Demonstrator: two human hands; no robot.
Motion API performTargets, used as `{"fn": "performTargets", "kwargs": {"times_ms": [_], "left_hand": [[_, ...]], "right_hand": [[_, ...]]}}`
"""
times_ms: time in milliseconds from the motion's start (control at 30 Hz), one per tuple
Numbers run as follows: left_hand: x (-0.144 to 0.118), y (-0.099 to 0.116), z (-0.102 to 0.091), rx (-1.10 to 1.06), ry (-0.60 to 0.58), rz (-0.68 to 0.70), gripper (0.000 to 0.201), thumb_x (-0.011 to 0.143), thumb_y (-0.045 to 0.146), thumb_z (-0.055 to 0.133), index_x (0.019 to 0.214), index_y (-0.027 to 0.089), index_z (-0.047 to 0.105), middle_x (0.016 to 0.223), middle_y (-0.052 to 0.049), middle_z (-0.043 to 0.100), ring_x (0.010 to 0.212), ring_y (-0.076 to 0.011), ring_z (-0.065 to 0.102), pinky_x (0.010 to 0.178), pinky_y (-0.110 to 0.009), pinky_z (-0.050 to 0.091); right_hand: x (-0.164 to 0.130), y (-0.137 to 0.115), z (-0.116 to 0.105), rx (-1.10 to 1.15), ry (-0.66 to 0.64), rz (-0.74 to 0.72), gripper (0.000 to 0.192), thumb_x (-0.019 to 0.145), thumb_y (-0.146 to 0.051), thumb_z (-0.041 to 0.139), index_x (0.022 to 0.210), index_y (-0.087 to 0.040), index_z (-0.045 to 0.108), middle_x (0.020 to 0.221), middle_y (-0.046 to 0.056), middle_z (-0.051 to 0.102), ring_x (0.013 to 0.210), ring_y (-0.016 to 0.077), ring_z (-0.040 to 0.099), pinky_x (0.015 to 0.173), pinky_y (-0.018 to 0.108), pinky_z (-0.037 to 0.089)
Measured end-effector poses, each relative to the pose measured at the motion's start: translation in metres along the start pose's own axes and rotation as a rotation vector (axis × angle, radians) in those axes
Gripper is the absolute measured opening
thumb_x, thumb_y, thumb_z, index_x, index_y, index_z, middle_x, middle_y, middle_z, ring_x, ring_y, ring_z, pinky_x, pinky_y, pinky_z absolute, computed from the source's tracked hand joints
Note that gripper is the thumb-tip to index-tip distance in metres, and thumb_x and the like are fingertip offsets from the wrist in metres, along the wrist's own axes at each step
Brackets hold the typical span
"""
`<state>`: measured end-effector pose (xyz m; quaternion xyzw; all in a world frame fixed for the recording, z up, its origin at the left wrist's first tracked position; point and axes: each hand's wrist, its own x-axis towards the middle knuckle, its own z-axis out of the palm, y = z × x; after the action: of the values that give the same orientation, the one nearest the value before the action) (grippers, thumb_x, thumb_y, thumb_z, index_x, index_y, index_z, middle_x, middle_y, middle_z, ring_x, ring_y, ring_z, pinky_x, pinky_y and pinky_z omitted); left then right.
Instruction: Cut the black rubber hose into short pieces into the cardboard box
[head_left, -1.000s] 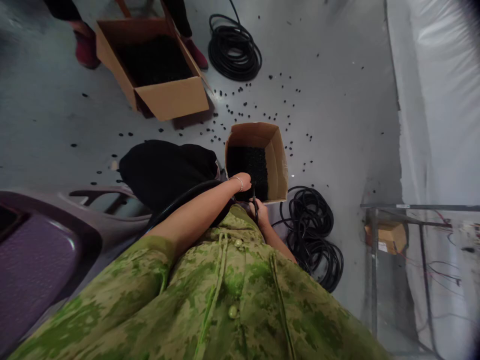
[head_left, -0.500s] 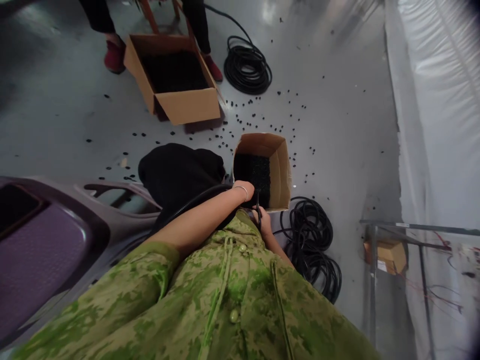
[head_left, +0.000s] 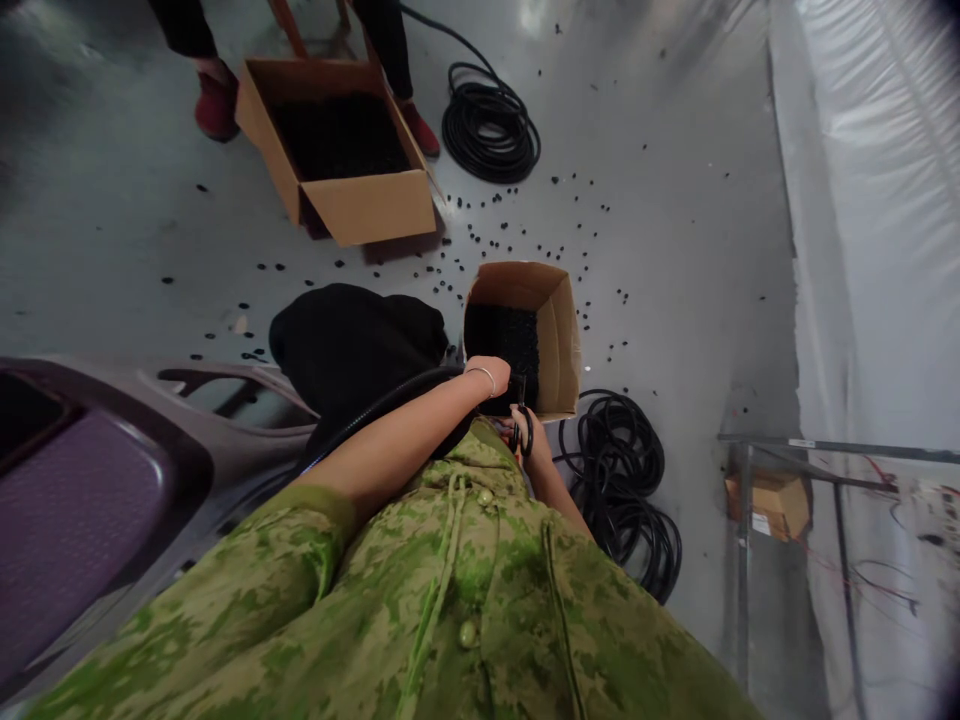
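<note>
My left hand, with a thin bracelet at its wrist, is closed around the end of a black hose that runs back along my forearm to the left. Close by on the right, my right hand grips black-handled scissors, their blades pointing away from me near the fingers of my left hand. Both hands are over the near edge of a cardboard box. Small black cut pieces cover its bottom. The hose's tip is too small to make out.
Coiled black hose lies on the floor at right, another coil farther off. Another person's legs straddle a larger box of black pieces. Bits litter the floor. A purple chair stands left, a metal frame right.
The scissors have turned and their handle loops have spread apart in my right hand. My left hand stays closed on the hose, almost in place. The view has shifted slightly.
</note>
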<state>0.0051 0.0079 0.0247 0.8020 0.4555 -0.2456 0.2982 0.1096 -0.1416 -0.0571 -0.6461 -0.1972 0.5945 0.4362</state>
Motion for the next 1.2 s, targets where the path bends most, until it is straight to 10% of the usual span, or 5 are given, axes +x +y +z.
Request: {"fn": "performTargets", "kwargs": {"times_ms": [1200], "left_hand": [[-0.001, -0.002, -0.007, -0.061, -0.043, 0.020, 0.040, 0.090, 0.027, 0.046, 0.117, 0.006, 0.066, 0.121, -0.022, 0.064, 0.111, -0.0282, 0.062, 0.093, -0.036, 0.050]], "right_hand": [[0.004, -0.017, 0.020, 0.079, 0.041, -0.063, 0.036, 0.074, -0.051, 0.067, 0.090, -0.019, 0.062, 0.070, 0.000, 0.060, 0.063, 0.0125, 0.058, 0.058, 0.022, 0.047]]}}
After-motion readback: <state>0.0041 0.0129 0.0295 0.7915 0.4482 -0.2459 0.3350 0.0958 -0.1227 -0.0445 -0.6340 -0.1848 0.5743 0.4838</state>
